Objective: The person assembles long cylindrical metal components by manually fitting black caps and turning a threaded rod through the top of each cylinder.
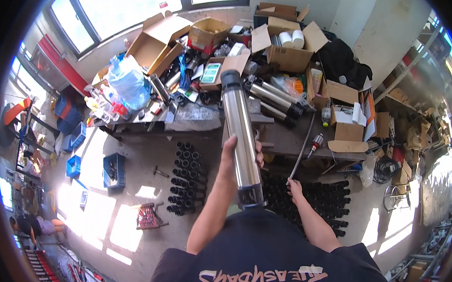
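My left hand [228,154] is wrapped round a shiny steel cylinder [238,129] with black end pieces, perhaps a pump body. The cylinder tilts slightly, its far end over the workbench [282,139] and its near end close to my chest. In my right hand [295,190] is the near end of a long thin metal rod [303,146], which slants up to the bench. Beside the rod lies a small part with a red middle and a thin shaft [316,143]. More steel cylinders [277,91] with dark ends lie on the bench.
Open cardboard boxes [290,57], plastic bags [129,82] and bottles crowd the bench. Rows of black cylindrical parts [187,177] stand on the floor below, near a low stool [148,216] and blue crates [114,172]. Another person [35,226] bends down at the far left.
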Available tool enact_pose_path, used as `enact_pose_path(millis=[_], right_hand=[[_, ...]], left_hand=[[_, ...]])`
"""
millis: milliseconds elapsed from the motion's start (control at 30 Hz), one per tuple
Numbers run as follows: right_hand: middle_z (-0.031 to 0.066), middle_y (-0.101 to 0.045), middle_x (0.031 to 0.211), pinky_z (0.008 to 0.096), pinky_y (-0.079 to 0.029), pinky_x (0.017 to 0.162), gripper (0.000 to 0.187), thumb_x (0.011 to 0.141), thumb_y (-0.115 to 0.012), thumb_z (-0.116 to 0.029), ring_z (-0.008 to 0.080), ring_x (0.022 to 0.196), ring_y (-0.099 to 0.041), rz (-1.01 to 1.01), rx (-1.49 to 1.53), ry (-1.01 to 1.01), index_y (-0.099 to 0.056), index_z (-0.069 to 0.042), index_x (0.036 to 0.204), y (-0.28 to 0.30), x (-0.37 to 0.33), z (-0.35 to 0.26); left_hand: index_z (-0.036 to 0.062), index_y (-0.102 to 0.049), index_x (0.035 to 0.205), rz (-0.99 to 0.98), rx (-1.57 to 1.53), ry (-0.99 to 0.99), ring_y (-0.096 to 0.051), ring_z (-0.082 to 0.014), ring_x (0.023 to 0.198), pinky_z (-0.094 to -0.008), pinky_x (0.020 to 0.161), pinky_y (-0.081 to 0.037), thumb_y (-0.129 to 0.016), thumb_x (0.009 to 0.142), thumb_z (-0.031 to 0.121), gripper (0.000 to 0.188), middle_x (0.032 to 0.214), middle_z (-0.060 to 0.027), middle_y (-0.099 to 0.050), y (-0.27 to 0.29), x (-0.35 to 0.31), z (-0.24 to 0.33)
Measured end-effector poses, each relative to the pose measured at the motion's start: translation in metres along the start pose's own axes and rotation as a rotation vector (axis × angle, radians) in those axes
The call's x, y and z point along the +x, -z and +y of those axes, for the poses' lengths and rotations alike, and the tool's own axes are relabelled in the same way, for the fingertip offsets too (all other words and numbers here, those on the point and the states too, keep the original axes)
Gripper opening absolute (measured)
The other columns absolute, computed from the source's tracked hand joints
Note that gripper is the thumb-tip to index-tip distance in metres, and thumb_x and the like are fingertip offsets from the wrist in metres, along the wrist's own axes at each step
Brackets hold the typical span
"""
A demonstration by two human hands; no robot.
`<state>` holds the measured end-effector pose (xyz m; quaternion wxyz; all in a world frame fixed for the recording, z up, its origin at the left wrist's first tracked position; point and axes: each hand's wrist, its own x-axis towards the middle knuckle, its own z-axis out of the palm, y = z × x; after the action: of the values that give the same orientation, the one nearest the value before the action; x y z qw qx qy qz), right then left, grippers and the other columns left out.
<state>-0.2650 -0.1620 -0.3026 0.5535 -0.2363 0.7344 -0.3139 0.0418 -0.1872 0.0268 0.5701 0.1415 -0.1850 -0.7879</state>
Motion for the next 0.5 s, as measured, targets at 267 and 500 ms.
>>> enact_pose_path(millis=[267, 500], right_hand=[[0.0163, -0.07, 0.102, 0.039, -0.055, 0.074, 0.062, 0.085, -0.07, -0.046, 0.0274, 0.086, -0.069, 0.045, -0.74, -0.164, -0.057, -0.001, 0.126, 0.103, -0.061, 0.145], [0.017, -0.073, 0.099, 0.0396, -0.055, 0.082, 0.055, 0.084, -0.069, -0.045, 0.0287, 0.091, -0.071, -0.04, -0.812, -0.061, -0.066, -0.001, 0.115, 0.106, -0.097, 0.112]], left_hand=[[0.0049, -0.038, 0.137, 0.245, 0.595, -0.148, -0.069, -0.0241, 0.072, -0.0361, 0.062, -0.06, -0.059, 0.099, 0.033, 0.052, 0.09, -0.0145, -0.064, -0.037, -0.01, 0.047], [0.0078, -0.047, 0.131, -0.053, -0.156, 0.095, -0.066, -0.0308, 0.076, -0.0435, 0.066, -0.06, -0.043, 0.096, 0.067, 0.069, 0.101, -0.0181, -0.061, 0.038, 0.001, 0.015]])
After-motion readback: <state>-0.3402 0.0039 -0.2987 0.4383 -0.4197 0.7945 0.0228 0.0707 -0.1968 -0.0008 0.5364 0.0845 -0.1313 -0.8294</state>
